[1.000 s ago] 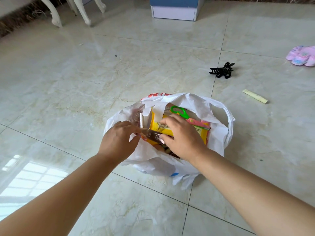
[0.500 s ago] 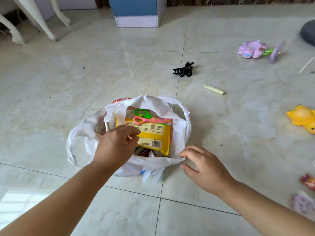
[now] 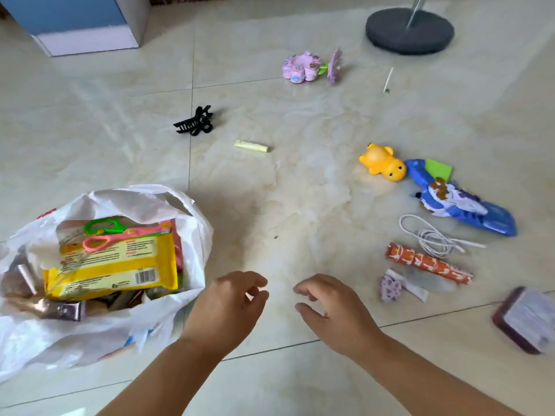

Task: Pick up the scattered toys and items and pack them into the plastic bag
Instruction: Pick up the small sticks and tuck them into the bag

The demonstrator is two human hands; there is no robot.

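A white plastic bag (image 3: pixel 186 223) lies open on the floor at the left, holding a yellow packet (image 3: pixel 120 265), green and pink scissors (image 3: pixel 102 235) and brown wrappers. My left hand (image 3: pixel 228 307) hovers just right of the bag with loosely curled fingers, holding nothing. My right hand (image 3: pixel 333 310) is beside it, also empty and relaxed. Scattered to the right lie a yellow bear toy (image 3: pixel 383 163), a blue toy (image 3: pixel 462 202), a white cable (image 3: pixel 432 235), an orange roll (image 3: pixel 426 262) and a small purple item (image 3: pixel 390 288).
Farther off lie a black hair claw (image 3: pixel 195 124), a pale yellow stick (image 3: pixel 250 146) and a pink flower toy (image 3: pixel 303 67). A dark round stand base (image 3: pixel 410 28) sits at the back right, a blue cabinet (image 3: pixel 78 19) at the back left, a maroon-edged case (image 3: pixel 528 319) at the far right.
My left hand has left the bag and moved right. My right hand has shifted further right over the bare floor. The view has swung right, revealing more scattered toys.
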